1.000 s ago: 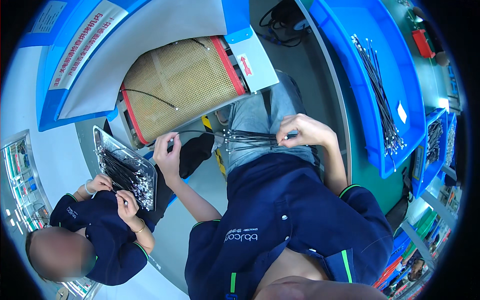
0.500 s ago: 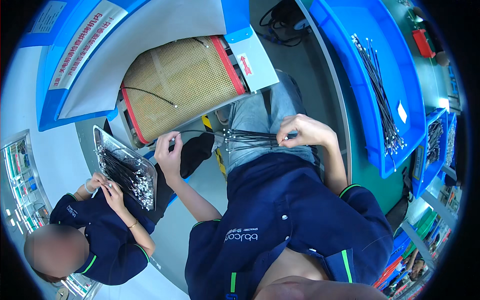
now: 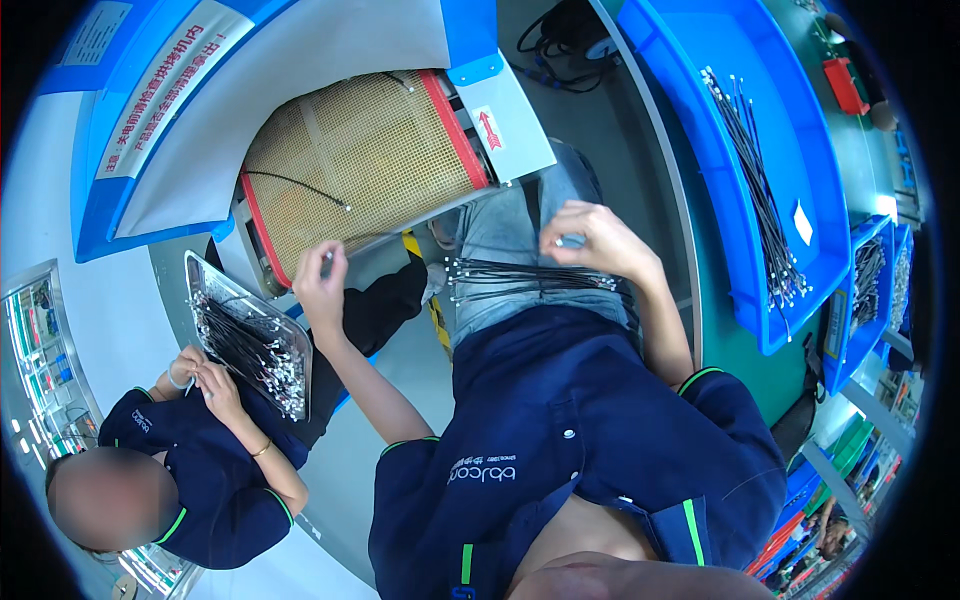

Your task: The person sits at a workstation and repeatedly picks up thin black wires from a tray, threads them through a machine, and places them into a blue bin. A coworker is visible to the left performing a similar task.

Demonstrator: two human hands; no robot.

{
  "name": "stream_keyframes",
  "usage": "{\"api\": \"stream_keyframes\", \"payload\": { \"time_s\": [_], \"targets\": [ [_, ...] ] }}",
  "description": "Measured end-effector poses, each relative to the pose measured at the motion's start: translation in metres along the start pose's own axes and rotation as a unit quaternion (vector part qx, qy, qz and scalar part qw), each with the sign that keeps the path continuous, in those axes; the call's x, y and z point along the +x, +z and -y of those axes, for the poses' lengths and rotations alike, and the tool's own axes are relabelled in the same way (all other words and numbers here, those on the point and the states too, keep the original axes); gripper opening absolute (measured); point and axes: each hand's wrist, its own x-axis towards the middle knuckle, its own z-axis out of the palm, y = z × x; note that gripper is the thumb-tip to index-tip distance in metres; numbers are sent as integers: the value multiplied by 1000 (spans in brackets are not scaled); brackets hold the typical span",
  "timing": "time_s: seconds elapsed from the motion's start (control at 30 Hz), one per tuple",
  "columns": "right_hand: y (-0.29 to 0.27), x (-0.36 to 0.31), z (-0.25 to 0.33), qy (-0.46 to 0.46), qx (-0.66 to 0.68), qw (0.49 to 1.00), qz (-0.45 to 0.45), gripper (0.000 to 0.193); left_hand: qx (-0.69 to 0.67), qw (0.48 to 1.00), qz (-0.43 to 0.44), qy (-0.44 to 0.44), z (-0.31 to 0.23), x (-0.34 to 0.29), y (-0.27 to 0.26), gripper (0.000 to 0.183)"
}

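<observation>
A thin black cable [image 3: 490,243] stretches between my two hands above my lap, blurred along its length. My left hand [image 3: 322,285] pinches one end, near the front edge of the mesh conveyor belt [image 3: 350,160]. At the other end my right hand [image 3: 600,242] is closed, fingertips together on the cable. Just below lies a bundle of similar black cables [image 3: 530,276] with small pale connectors, resting across my thighs and touched by neither hand. A single black cable [image 3: 300,182] lies on the belt, and part of another shows at its far edge.
To the right, a long blue tray [image 3: 800,130] holds a bundle of black cables. Smaller blue bins [image 3: 868,290] stand beyond it. At left, a seated co-worker's hands [image 3: 205,378] are beside a metal tray [image 3: 308,350] of cables. A blue-and-white machine housing [image 3: 340,45] surrounds the belt.
Both my hands have risen away from my lap, the right one off the bundle. The cable between them now spans above the bundle, which stays on my thighs.
</observation>
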Motion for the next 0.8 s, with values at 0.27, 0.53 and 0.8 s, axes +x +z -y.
{"api": "stream_keyframes", "payload": {
  "time_s": [0.27, 0.53, 0.8],
  "targets": [
    [53, 79, -18, -71, -75, 972, -213, 9, -24, 999, 41, -23, 82, 104, 22, 14],
    [94, 122, -62, -41, -146, 951, -271, 9, 7, 995, 89, 46, 134, 147, 50, 13],
    [83, 113, -50, -41, -143, 948, -281, 15, 45, 993, 97, 52, 147, 144, 57, 22]
  ]
}}
